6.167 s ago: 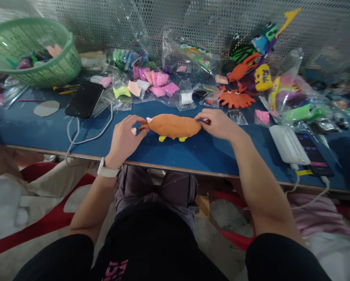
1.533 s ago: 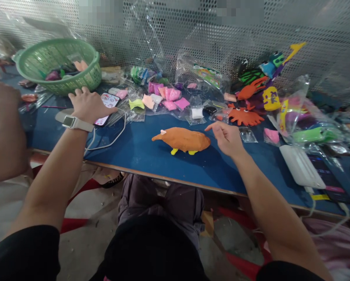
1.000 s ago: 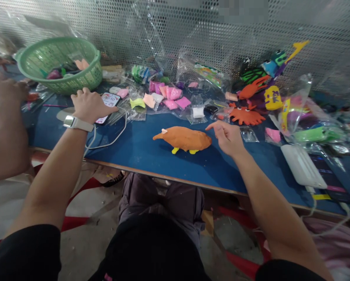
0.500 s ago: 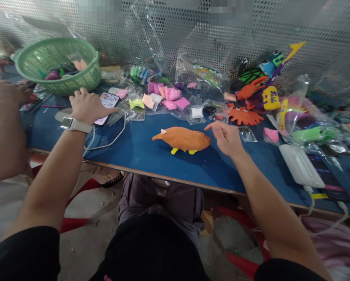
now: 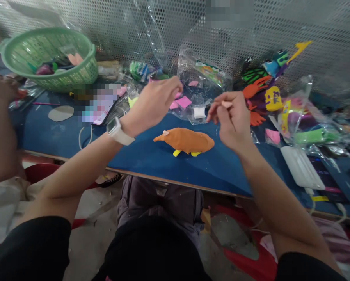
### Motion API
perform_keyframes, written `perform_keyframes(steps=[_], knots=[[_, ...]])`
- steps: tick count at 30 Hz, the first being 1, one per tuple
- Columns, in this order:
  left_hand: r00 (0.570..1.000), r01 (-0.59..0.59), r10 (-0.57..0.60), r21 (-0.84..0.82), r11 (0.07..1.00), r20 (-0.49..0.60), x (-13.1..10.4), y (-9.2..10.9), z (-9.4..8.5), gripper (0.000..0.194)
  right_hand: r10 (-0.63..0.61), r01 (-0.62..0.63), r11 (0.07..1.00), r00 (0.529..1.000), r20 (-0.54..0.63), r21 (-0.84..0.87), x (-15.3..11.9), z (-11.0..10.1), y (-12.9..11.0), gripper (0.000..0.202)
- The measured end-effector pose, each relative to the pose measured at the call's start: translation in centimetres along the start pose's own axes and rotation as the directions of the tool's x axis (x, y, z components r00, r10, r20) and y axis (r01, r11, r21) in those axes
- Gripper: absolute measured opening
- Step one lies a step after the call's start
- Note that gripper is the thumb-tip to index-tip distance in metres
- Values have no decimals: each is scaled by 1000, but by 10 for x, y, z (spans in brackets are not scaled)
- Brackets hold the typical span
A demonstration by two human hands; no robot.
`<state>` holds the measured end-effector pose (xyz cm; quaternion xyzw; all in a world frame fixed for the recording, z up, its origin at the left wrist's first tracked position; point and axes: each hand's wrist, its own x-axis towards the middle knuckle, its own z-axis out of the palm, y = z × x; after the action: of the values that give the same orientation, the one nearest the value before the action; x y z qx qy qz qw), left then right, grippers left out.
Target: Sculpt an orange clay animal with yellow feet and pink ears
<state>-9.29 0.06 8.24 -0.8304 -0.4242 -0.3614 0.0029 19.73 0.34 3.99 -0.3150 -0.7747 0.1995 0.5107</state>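
An orange clay animal [image 5: 189, 140] with a pointed snout, a pale ear and yellow feet stands on the blue table. Above and behind its snout end is my left hand [image 5: 159, 95], with a watch on the wrist; its fingers bend down over the pink clay packets [image 5: 183, 102], and what they hold, if anything, is hidden. To the right, above the animal's rounded end, my right hand [image 5: 231, 117] is curled with a small pale peach piece [image 5: 226, 104] between its fingers. A white clay packet [image 5: 199, 112] lies between the hands.
A green basket [image 5: 50, 80] stands at the back left, with a phone [image 5: 104, 109] before it. Red-orange clay figures [image 5: 255, 88] and plastic bags lie at the right, near a white power bank [image 5: 302, 168]. Another person's arm [image 5: 0, 128] reaches in at far left.
My left hand has left the phone and moved right, over the clay packets. My right hand has risen a little, and a peach piece now shows in it.
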Motion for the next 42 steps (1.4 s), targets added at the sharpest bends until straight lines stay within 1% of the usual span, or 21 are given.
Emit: perform_keyframes(steps=[1,3,5,6,8,10,12,14,16,19,22,24,26,27,29,30,32,35,37,39,42], knots=[[1000,-14,14,-30,999,-2,3,1,11,35,-10,11,999,999,35,-36,7,4,-4,41],[999,3,-6,-72,997,-44,2,0,26,40,-5,18,992,995,101,-121,15,11,-9,47],[996,23,-31,-95,995,-85,-7,0,33,42,-8,33,983,990,139,-182,12,17,-10,47],[994,16,-27,-105,994,-102,-14,1,34,41,-12,39,980,990,139,-193,8,19,-9,45],[994,-27,14,-124,992,-105,-27,4,33,39,-21,42,981,994,108,-189,-3,23,-9,40],[994,-87,77,-138,987,-75,-38,7,33,37,-35,50,978,996,80,-204,-14,27,-11,34],[987,-159,151,-159,974,-61,-44,10,38,35,-99,114,958,993,70,-262,-21,32,-15,29],[974,-221,209,-182,958,-83,-46,12,45,35,-181,191,921,982,60,-341,-25,36,-20,33],[968,-241,220,-197,950,-123,-46,13,52,36,-249,241,881,968,34,-408,-27,41,-24,35],[964,-240,206,-212,948,-169,-45,13,56,39,-337,295,850,941,-19,-437,-30,45,-25,24],[947,-297,254,-227,928,-197,-43,13,53,34,-421,370,831,906,-34,-416,-30,46,-25,13],[927,-347,293,-244,905,-233,-42,14,50,26,-491,440,771,871,11,-460,-27,44,-25,7],[912,-384,316,-275,882,-261,-42,16,49,22,-589,511,669,807,34,-539,-22,43,-26,10],[911,-391,321,-293,873,-259,-42,17,49,23,-634,531,625,773,25,-573,-20,43,-27,13],[915,-393,329,-324,861,-235,-43,18,49,26,-703,554,572,711,-13,-605,-16,43,-28,17],[915,-395,333,-332,857,-229,-43,19,49,27,-718,561,563,696,-24,-607,-15,43,-29,17],[911,-402,334,-332,853,-243,-44,18,50,25,-728,571,552,685,-18,-608,-14,43,-31,14],[905,-388,293,-317,866,-307,-43,14,51,22,-724,568,542,690,-1,-620,-15,42,-33,5],[901,-388,285,-312,867,-327,-41,8,52,22,-717,563,542,697,5,-624,-15,42,-34,9],[890,-415,309,-314,854,-337,-38,2,53,23,-712,559,541,702,13,-628,-15,41,-32,13],[872,-455,339,-329,827,-354,-36,-4,57,25,-698,541,539,716,17,-646,-16,39,-28,14]])
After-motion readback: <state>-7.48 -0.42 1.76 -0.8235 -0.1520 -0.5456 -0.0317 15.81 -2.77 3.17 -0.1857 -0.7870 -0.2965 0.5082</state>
